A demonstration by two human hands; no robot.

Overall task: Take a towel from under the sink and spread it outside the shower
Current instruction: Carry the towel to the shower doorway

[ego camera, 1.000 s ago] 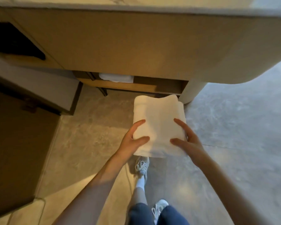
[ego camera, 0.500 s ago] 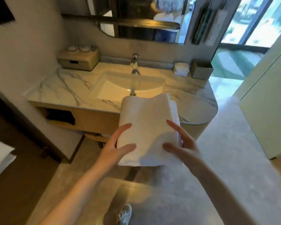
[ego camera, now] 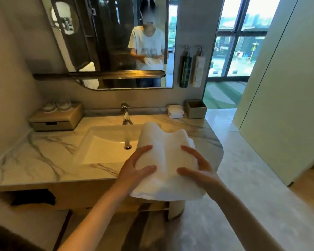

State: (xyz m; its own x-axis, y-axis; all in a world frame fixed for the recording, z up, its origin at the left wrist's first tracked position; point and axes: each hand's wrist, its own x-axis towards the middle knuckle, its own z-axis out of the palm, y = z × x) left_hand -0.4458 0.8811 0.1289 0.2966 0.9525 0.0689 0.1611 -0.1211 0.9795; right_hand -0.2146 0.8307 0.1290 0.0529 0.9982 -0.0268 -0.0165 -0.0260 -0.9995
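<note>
A folded white towel point(ego camera: 168, 154) is held flat in front of me, above the front right corner of the marble counter point(ego camera: 43, 160). My left hand point(ego camera: 136, 169) grips its left edge, thumb on top. My right hand point(ego camera: 198, 169) grips the right edge the same way. Behind the towel lies the sink point(ego camera: 107, 144) with its chrome tap point(ego camera: 125, 115). The shelf under the sink point(ego camera: 152, 205) shows partly below the towel. No shower is in view.
A wooden box with cups point(ego camera: 56, 118) stands at the counter's back left. Small folded cloths point(ego camera: 175, 111) and a grey box point(ego camera: 196, 108) sit at the back right. Two dispenser bottles point(ego camera: 192, 67) hang beside the mirror point(ego camera: 116, 42). Open floor point(ego camera: 243, 205) lies to the right, bounded by a pale wall panel point(ego camera: 279, 105).
The view has risen from the floor under the counter to the countertop and mirror. The towel has come up with both hands from below the counter to counter height.
</note>
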